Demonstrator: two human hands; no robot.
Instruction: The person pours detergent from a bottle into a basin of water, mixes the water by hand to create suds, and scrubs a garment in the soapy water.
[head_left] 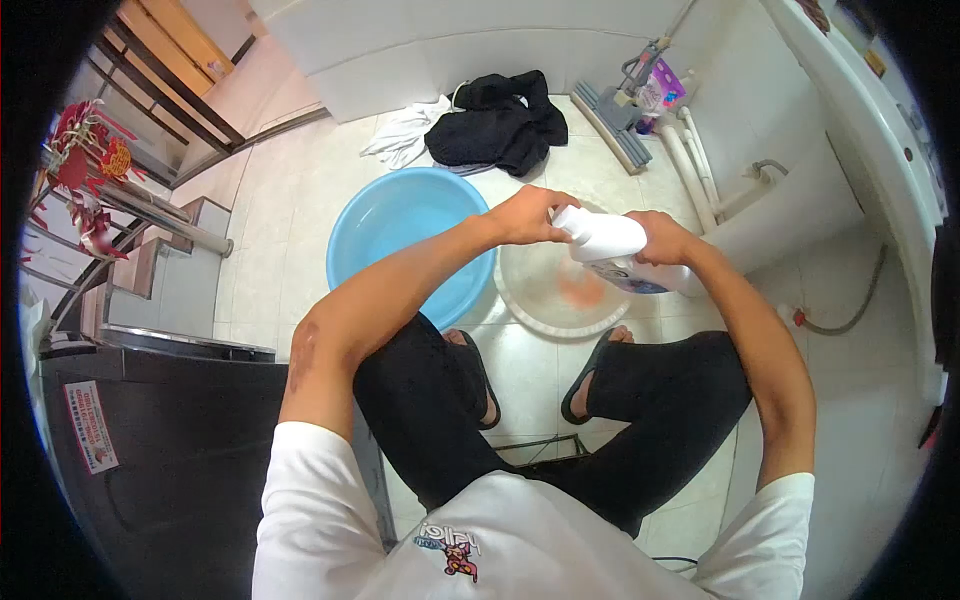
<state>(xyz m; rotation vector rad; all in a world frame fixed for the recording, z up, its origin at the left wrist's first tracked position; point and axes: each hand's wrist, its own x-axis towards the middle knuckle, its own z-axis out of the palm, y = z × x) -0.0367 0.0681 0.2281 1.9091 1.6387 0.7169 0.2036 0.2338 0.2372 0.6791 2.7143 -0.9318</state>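
A white plastic bottle, which looks like a laundry detergent bottle, lies tilted in the air with its capped end to the left. My right hand is closed around its body. At the other end, the fingers of my left hand pinch the white cap. Beneath the bottle is a pale round basin with an orange-pink patch on its bottom. A larger blue basin stands to its left, partly covered by my left forearm. The bottle's label is mostly turned away.
Black clothes and a white cloth lie on the tiled floor by the wall. A mop and a purple bag stand at the back right. White pipes run beside them. A black cabinet is at left.
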